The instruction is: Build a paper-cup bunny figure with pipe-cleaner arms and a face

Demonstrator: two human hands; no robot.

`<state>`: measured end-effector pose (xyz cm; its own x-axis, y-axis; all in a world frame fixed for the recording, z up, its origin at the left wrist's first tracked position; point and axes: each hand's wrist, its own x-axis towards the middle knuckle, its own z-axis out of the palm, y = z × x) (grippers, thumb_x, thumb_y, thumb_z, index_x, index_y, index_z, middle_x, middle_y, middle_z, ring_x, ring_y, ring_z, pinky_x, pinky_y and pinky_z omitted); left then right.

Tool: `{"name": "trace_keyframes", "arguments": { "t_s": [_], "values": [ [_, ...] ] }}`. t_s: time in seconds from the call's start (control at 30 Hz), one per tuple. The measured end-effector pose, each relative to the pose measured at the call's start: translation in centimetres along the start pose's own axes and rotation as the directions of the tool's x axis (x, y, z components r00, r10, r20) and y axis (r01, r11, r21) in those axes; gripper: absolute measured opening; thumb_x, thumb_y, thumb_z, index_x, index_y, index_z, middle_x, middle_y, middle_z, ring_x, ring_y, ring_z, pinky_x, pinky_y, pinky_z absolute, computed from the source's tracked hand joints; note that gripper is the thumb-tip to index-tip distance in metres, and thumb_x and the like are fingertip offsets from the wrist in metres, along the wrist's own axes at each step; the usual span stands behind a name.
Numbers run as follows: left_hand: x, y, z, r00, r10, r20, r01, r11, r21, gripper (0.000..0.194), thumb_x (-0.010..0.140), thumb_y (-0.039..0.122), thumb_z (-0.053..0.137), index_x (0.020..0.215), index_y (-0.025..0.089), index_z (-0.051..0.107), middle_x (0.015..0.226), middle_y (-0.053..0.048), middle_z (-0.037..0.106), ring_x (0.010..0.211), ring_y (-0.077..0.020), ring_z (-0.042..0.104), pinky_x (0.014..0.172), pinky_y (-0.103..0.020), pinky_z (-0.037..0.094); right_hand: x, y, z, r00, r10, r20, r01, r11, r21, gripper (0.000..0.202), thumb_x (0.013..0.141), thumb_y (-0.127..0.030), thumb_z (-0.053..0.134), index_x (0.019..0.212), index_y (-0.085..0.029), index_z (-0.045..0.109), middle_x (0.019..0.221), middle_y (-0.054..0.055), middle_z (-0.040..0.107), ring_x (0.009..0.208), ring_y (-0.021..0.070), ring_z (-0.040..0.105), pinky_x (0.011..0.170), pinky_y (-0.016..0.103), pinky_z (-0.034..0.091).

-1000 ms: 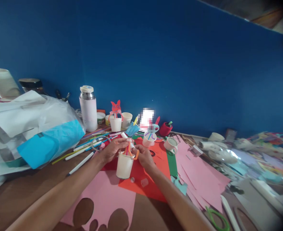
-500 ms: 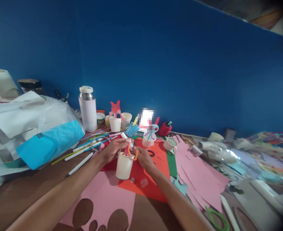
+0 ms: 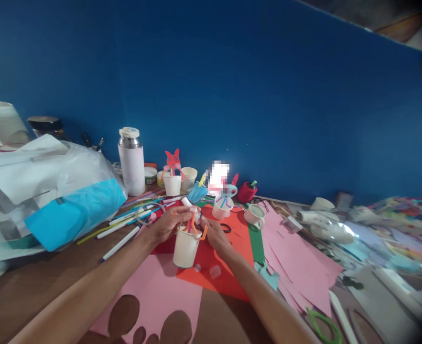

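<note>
A white paper cup stands upright in front of me on the red and orange paper. Bent orange strips rise from it, and one hooks over its right rim. Above the cup, my left hand is closed with its fingertips on a small whitish piece at the top of the strips. My right hand is closed too, its fingertips meeting that piece from the right; what exactly they pinch is hidden. Two small translucent caps, a larger one and a smaller one, lie near the cup's base.
Pens and a stuffed plastic bag lie to the left, beside a white flask. Behind stand a cup with a red cat face and a mug. Pink sheets spread rightward; cut pink paper lies in front.
Almost nothing differs. The fingers have shifted slightly around the whitish piece, and the orange strip at the cup's right rim sits a little further right.
</note>
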<state>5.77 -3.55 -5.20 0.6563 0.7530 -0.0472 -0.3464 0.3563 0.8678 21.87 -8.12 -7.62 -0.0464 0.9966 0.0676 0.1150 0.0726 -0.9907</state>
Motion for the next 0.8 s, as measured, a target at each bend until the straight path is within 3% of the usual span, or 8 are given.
{"name": "trace_keyframes", "arguments": {
  "t_s": [0.3,0.53,0.8],
  "values": [
    [0.14,-0.22,-0.08,1.0,-0.006,-0.015,0.006,1.0,0.003,0.036,0.07,0.019,0.064,0.105,0.01,0.06,0.083,-0.011,0.066,0.069,-0.0163,0.061,0.067,-0.027,0.045,0.61,0.76,-0.09,0.996,0.03,-0.088,-0.032,0.999,-0.017,0.026,0.068,-0.041,0.061,0.071,-0.016,0.053,0.061,-0.002,0.051,0.053,0.0095,0.044,0.048,0.02,0.033],
    [0.14,-0.36,-0.07,1.0,-0.008,-0.017,0.008,1.0,-0.03,0.037,0.069,0.019,0.065,0.104,0.011,0.061,0.082,-0.011,0.066,0.069,-0.0155,0.061,0.066,-0.025,0.045,0.06,0.11,0.17,1.0,0.013,-0.002,-0.013,1.0,0.023,0.037,0.08,-0.049,0.043,0.071,-0.016,0.057,0.066,0.001,0.056,0.061,0.0131,0.049,0.054,0.023,0.038],
    [0.38,-0.71,-0.41,1.0,0.001,-0.012,-0.002,0.999,-0.033,0.037,0.069,0.02,0.064,0.105,0.011,0.061,0.086,-0.011,0.066,0.071,-0.0165,0.061,0.069,-0.027,0.045,0.56,0.9,0.19,0.996,0.043,-0.078,-0.044,0.999,-0.005,0.028,0.07,-0.043,0.059,0.07,-0.016,0.055,0.061,-0.002,0.052,0.053,0.0095,0.043,0.049,0.021,0.033]
  ]
}}
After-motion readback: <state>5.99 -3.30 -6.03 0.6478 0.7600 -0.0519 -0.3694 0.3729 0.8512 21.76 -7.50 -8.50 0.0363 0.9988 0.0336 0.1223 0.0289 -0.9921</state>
